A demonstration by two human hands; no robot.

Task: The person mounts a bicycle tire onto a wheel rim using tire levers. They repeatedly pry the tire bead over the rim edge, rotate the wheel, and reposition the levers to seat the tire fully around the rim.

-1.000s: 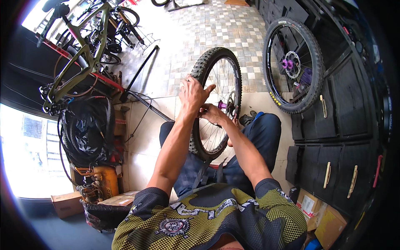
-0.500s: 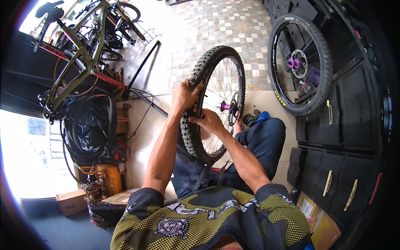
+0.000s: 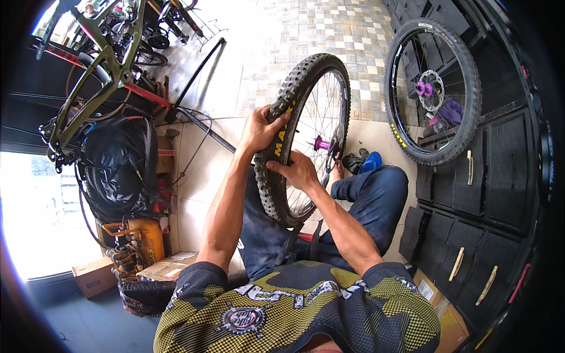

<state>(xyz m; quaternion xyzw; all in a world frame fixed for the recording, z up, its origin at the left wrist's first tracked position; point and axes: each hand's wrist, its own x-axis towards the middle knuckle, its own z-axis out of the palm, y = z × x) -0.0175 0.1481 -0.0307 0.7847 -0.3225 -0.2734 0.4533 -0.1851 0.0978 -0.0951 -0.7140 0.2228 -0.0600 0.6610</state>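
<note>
A bicycle wheel (image 3: 312, 66) with a knobby black tyre stands upright between my legs, slightly tilted. Its purple hub (image 3: 321, 143) and thin spokes show through the middle, with a dark cassette on the hub's right side. My left hand (image 3: 263, 129) is closed round the tyre on its left side, thumb pressed on the sidewall beside yellow lettering. Just below, my right hand (image 3: 299, 172) grips the tyre and rim from the inner side, its thumb lying across the sidewall. The right fingertips are partly hidden behind the rim.
Another wheel (image 3: 432, 157) with a purple hub and disc rotor leans against black cabinets (image 3: 503, 170) on the right. To the left are an olive bike frame (image 3: 106, 70) on a stand, a black bag (image 3: 118, 170) and an orange tank (image 3: 147, 238). Cardboard boxes (image 3: 94, 276) lie lower left.
The view has shifted a little, so the surroundings sit differently. The wheel appears turned slightly, showing more of the sidewall lettering; both hands keep their hold on it.
</note>
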